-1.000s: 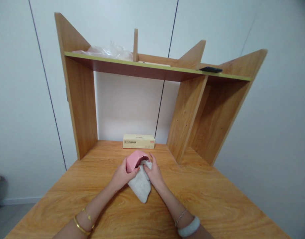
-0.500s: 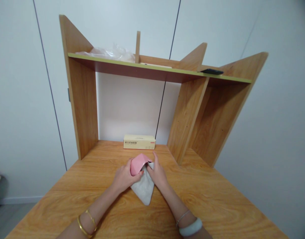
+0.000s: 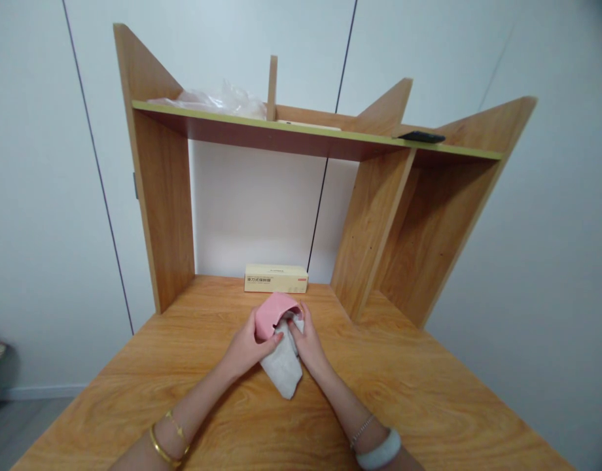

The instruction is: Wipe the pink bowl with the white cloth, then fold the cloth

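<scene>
Above the middle of the wooden desk (image 3: 134, 386), my left hand (image 3: 247, 348) is closed round a small pink container (image 3: 271, 311) with its opening turned to the right. My right hand (image 3: 305, 345) grips a whitish cloth (image 3: 284, 369) and pushes part of it into the pink container's opening. The rest of the cloth hangs down between my two hands to the desk top. Gold bangles are on my left wrist, and a pale bangle with a thin chain is on my right wrist.
A long beige box (image 3: 276, 279) lies at the back of the desk against the wall. A wooden hutch (image 3: 158, 216) stands over the desk; its top shelf carries a crumpled clear plastic bag (image 3: 217, 101) on the left and a flat black object (image 3: 423, 137) on the right.
The pink container has turned a little in my left hand, and my right hand has worked the cloth deeper into its opening. The hanging cloth has bunched up and shortened.
</scene>
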`<state>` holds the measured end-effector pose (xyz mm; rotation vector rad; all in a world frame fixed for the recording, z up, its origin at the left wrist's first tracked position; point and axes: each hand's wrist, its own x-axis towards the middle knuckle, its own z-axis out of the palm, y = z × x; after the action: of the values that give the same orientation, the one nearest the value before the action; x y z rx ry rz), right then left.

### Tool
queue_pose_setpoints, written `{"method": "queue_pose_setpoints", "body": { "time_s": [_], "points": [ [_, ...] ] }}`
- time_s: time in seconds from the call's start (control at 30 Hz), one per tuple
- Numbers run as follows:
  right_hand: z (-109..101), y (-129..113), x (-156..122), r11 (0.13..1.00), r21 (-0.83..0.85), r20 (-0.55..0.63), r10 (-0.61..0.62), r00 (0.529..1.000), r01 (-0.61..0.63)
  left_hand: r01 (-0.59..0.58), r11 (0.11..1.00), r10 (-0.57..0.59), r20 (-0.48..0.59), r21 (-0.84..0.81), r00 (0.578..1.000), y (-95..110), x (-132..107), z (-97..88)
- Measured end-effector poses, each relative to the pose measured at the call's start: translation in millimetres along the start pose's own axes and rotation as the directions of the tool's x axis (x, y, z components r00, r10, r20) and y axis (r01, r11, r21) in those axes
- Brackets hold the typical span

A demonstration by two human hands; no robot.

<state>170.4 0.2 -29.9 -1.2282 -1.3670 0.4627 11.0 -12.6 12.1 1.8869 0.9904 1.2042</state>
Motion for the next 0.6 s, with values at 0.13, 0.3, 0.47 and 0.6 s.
{"method": "queue_pose_setpoints", "body": {
  "time_s": [0.13,0.3,0.47,0.6],
  "points": [
    [-2,-8,0,0.994,-0.105,0.029,0.040,0.999,-0.036,0.079,0.993,-0.074,-0.055,0.093,0.996,2,-1,-0.4],
    [-16,-26,1,0.876,-0.471,-0.040,0.096,0.995,-0.104,0.099,0.944,-0.090,-0.041,0.314,0.995,2,-1,-0.1],
    [-23,-35,2,0.728,-0.685,-0.038,-0.002,0.999,-0.024,0.076,0.922,-0.079,-0.009,0.380,0.997,4,-2,1.8],
    [-21,-25,3,0.781,-0.621,-0.009,0.080,0.997,-0.068,0.077,0.935,-0.079,-0.008,0.347,0.997,5,-2,0.3]
  ]
}}
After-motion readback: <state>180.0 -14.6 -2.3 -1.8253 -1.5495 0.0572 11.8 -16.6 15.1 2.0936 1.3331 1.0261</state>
